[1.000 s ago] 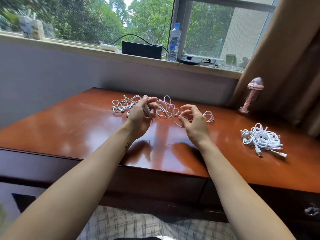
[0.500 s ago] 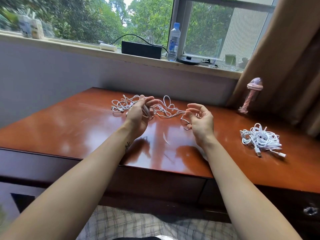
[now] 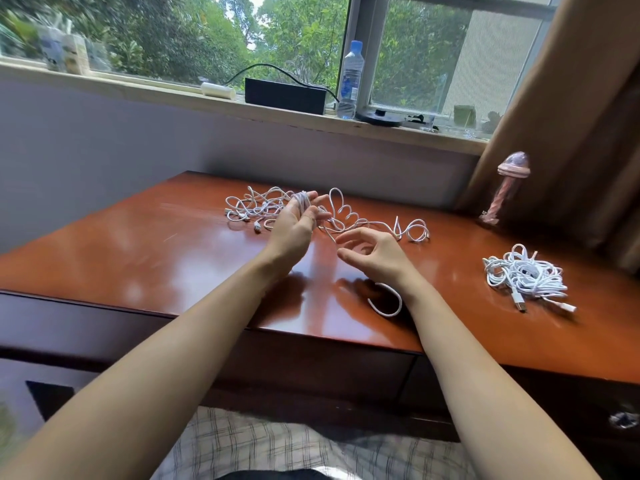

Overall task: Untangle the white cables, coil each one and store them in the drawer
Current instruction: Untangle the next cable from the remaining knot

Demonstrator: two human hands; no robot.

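A tangle of white cables [image 3: 256,209] lies at the back of the red-brown desk [image 3: 145,258]. My left hand [image 3: 296,226] is raised over it, with turns of one white cable wound round its fingers. That cable trails right in loose loops [image 3: 412,230]. My right hand [image 3: 375,254] hovers to the right of the left hand, fingers loosely curled. The cable runs in at its fingertips and shows again as a loop [image 3: 386,301] under the wrist. A bundled white cable [image 3: 523,275] lies at the right. The drawer front [image 3: 311,368] below the desk edge is shut.
A pink mushroom-shaped object [image 3: 509,185] stands at the back right beside a brown curtain [image 3: 571,116]. On the windowsill are a water bottle [image 3: 349,81] and a black box [image 3: 285,95]. A metal knob [image 3: 623,419] sits on the right drawer.
My right hand has moved toward me and down, drawing the cable out of the tangle. A loop now lies under its wrist. The left hand has tilted, showing the wound turns.
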